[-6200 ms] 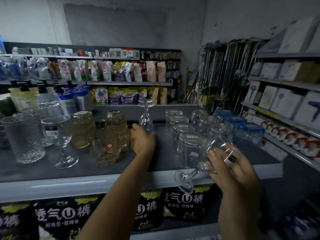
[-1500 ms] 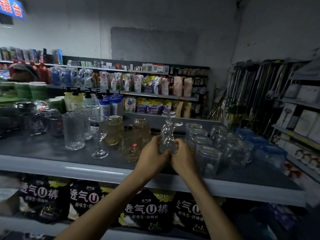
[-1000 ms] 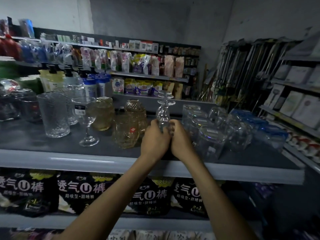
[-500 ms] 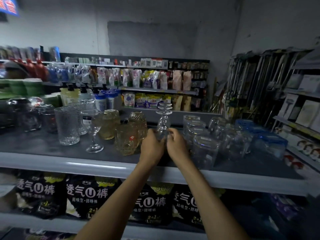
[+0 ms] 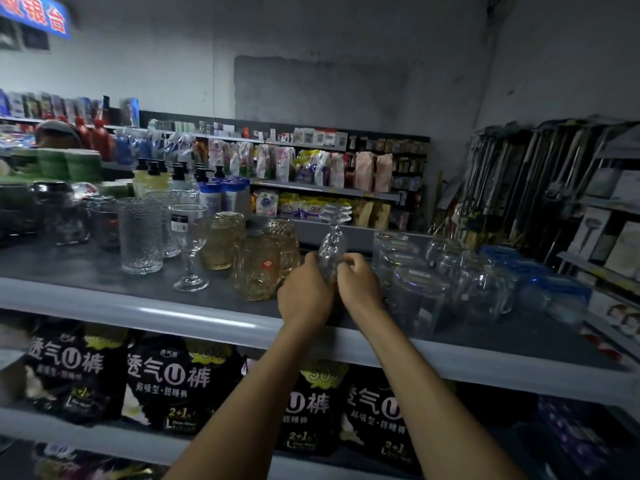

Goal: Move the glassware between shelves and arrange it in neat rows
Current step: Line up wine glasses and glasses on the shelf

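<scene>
Head camera: the left hand (image 5: 304, 296) and right hand (image 5: 360, 282) curl from either side round the bowl of an upturned stemmed glass (image 5: 333, 244). It stands foot uppermost on the grey shelf (image 5: 145, 311), between the amber mugs (image 5: 265, 268) and the clear upturned mugs (image 5: 415, 296). Best, I judge, to seat the rim flat, steer from low on the bowl, square it with its neighbours without clinking, and release gently, as it looks tippy.
</scene>
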Demonstrator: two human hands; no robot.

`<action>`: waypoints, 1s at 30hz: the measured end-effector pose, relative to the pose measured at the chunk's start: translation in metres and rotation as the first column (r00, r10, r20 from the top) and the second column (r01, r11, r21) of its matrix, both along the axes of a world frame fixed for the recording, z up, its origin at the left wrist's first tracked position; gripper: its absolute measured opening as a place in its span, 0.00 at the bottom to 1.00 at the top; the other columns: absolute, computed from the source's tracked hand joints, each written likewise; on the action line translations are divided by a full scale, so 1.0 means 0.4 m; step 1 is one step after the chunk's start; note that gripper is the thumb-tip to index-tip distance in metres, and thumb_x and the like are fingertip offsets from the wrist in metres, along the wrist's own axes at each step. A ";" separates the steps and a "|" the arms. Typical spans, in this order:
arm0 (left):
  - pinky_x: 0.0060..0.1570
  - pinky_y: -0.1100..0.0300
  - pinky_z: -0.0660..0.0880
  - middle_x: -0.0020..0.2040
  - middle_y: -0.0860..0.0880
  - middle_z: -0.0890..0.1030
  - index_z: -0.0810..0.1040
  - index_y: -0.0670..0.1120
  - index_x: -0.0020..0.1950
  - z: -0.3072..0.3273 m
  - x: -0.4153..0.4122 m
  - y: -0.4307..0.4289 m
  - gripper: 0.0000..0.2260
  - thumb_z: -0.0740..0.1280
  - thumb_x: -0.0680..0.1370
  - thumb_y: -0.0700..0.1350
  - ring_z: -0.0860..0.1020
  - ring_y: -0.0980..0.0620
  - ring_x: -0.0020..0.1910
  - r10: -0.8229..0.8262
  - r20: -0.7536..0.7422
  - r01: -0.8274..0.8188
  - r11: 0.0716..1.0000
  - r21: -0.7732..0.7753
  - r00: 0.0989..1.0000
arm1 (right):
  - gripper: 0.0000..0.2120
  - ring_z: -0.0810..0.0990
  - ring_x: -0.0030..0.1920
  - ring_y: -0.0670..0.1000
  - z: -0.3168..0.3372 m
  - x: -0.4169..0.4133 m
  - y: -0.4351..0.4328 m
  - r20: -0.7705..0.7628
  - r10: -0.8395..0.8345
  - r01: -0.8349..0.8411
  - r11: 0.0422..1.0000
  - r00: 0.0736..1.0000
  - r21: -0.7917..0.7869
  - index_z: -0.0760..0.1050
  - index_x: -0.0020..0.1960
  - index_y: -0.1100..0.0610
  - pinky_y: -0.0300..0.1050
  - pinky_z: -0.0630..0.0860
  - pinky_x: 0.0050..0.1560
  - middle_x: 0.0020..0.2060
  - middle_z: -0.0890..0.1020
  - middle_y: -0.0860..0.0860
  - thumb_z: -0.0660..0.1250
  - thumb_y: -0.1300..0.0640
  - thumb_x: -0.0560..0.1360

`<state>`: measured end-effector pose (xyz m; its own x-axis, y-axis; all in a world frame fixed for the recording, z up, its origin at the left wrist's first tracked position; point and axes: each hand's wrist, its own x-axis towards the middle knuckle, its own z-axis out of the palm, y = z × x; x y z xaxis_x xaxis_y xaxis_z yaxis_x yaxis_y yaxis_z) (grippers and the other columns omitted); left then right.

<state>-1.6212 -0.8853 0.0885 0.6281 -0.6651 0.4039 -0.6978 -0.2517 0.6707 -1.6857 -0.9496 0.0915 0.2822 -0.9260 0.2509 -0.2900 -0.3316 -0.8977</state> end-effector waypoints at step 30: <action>0.50 0.50 0.76 0.54 0.44 0.84 0.72 0.46 0.59 -0.023 0.014 -0.033 0.10 0.64 0.82 0.50 0.83 0.42 0.53 0.080 0.101 -0.083 0.996 0.031 0.992 | 0.20 0.78 0.59 0.53 0.001 0.011 -0.004 -0.027 -0.014 0.013 0.999 1.000 -0.041 0.75 0.72 0.54 0.51 0.75 0.63 0.62 0.81 0.52 0.58 0.57 0.81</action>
<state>-1.6156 -0.8985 0.0791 0.6387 -0.6282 0.4444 -0.7367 -0.3324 0.5889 -1.6814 -0.9512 0.0920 0.2772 -0.9188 0.2808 -0.3193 -0.3638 -0.8751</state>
